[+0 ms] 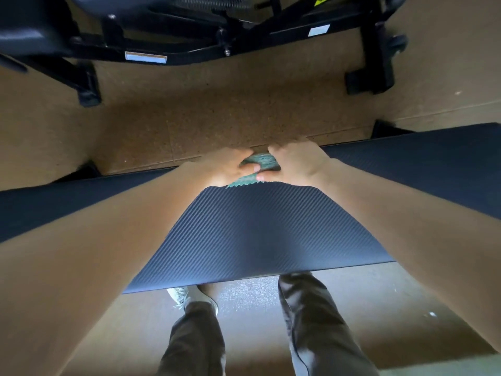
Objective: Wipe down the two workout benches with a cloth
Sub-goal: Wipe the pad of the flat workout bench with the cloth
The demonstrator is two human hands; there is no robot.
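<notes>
A flat black bench with a ribbed, carbon-pattern pad runs left to right below me. A small green cloth with a zigzag edge lies at the pad's far edge. My left hand and my right hand meet over it, fingers curled over the far side and thumbs pinching the cloth between them. Most of the cloth is hidden under the hands. A second black bench, seen as frame and part of a pad, stands across the floor at the top.
Brown cork-like floor separates the two benches. The far bench's black feet stick out onto it. My legs and a light shoe stand just under the near edge of the pad.
</notes>
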